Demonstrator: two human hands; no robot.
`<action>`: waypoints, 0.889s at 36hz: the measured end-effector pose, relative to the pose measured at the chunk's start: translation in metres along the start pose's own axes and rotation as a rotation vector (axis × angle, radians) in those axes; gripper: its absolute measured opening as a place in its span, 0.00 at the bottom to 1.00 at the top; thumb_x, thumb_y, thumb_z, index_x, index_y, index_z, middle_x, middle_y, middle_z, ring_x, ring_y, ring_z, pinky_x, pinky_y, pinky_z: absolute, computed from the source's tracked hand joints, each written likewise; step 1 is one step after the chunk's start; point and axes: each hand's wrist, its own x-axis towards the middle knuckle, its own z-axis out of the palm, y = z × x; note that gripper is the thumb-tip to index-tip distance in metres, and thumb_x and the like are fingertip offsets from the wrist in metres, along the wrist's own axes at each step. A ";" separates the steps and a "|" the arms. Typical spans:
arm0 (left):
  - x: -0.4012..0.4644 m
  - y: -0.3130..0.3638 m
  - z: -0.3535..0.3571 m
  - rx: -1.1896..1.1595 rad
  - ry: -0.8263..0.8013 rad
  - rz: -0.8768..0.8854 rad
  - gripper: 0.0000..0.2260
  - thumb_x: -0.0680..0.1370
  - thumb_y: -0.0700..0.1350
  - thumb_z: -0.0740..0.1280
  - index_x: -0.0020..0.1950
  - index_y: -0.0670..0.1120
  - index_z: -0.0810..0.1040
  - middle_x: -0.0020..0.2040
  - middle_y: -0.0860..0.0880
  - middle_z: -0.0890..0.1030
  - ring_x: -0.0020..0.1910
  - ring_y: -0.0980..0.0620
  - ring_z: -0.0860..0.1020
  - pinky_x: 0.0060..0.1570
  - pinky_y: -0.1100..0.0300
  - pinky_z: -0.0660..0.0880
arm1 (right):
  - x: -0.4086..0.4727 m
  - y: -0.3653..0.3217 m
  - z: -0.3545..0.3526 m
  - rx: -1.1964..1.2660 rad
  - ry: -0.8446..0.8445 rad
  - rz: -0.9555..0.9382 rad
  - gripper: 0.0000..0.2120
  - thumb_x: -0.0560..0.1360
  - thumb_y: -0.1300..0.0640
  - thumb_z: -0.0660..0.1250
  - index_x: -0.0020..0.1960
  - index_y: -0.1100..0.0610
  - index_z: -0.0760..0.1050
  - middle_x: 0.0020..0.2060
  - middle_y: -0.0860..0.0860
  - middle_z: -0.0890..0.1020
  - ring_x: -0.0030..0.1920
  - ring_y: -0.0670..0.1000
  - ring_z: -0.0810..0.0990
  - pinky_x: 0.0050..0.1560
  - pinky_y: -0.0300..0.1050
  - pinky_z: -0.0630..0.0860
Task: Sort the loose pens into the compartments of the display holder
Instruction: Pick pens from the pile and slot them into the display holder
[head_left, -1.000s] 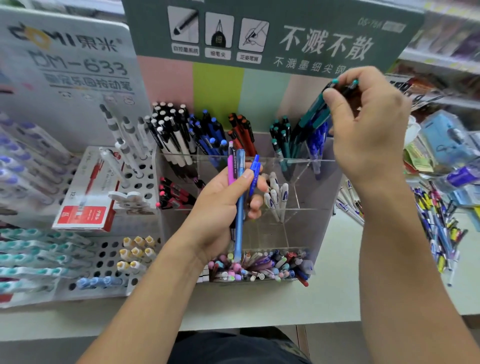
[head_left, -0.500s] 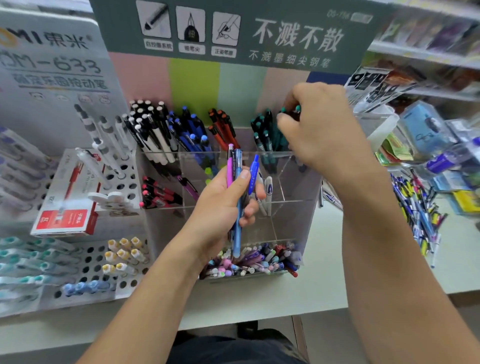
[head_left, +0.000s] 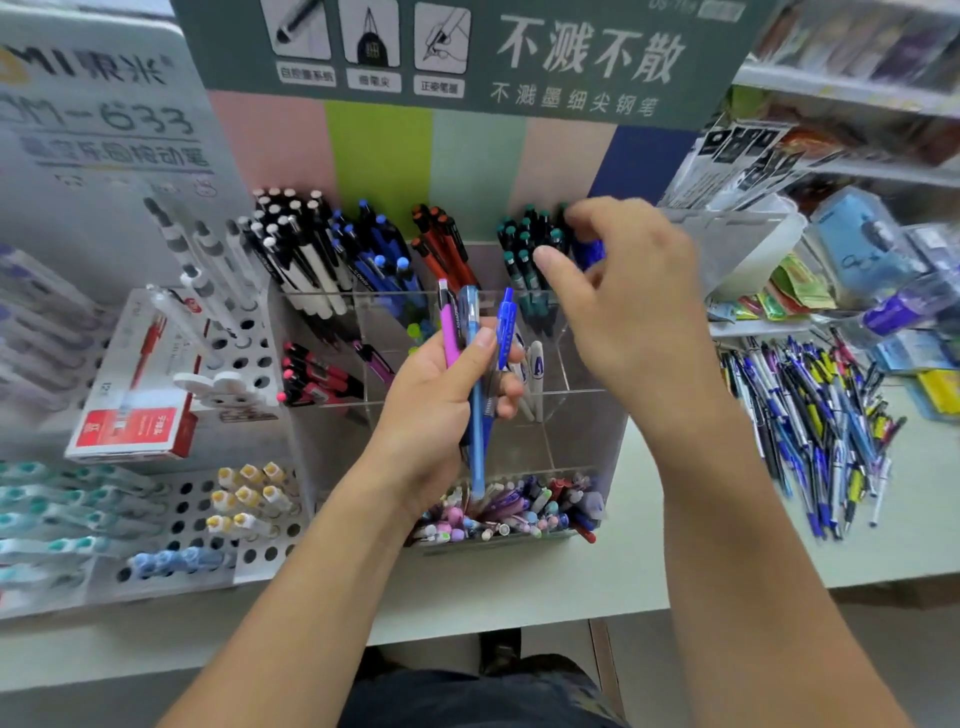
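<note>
Head view: at centre frame the left hand (head_left: 441, 395) is gripping a pink pen (head_left: 450, 338), a light blue pen (head_left: 475, 395) and a dark blue pen (head_left: 505, 327) upright over the clear display holder (head_left: 587, 415). Right of it, the right hand (head_left: 623, 291) is hovering with relaxed fingers at the teal pens (head_left: 524, 244). Loose pens (head_left: 810, 431) are lying on the counter (head_left: 597, 582) at far right.
</note>
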 end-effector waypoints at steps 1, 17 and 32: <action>0.000 -0.001 0.001 -0.003 -0.010 -0.002 0.07 0.85 0.42 0.61 0.57 0.42 0.77 0.39 0.48 0.81 0.32 0.53 0.76 0.30 0.63 0.72 | -0.007 -0.002 -0.001 0.041 0.033 0.024 0.12 0.78 0.47 0.71 0.55 0.55 0.82 0.45 0.52 0.81 0.42 0.52 0.77 0.47 0.44 0.72; 0.000 -0.006 0.005 0.210 -0.069 -0.124 0.09 0.86 0.47 0.59 0.61 0.47 0.76 0.32 0.52 0.69 0.25 0.57 0.60 0.21 0.66 0.57 | 0.001 0.053 -0.033 0.472 0.540 0.138 0.09 0.83 0.54 0.63 0.51 0.57 0.79 0.36 0.51 0.81 0.35 0.50 0.83 0.36 0.47 0.81; -0.008 0.006 -0.021 -0.025 -0.008 0.019 0.09 0.86 0.43 0.57 0.62 0.43 0.73 0.38 0.50 0.76 0.26 0.55 0.66 0.23 0.66 0.63 | 0.014 0.064 0.003 0.085 0.105 0.129 0.10 0.76 0.50 0.73 0.51 0.56 0.87 0.40 0.52 0.86 0.38 0.50 0.82 0.45 0.46 0.77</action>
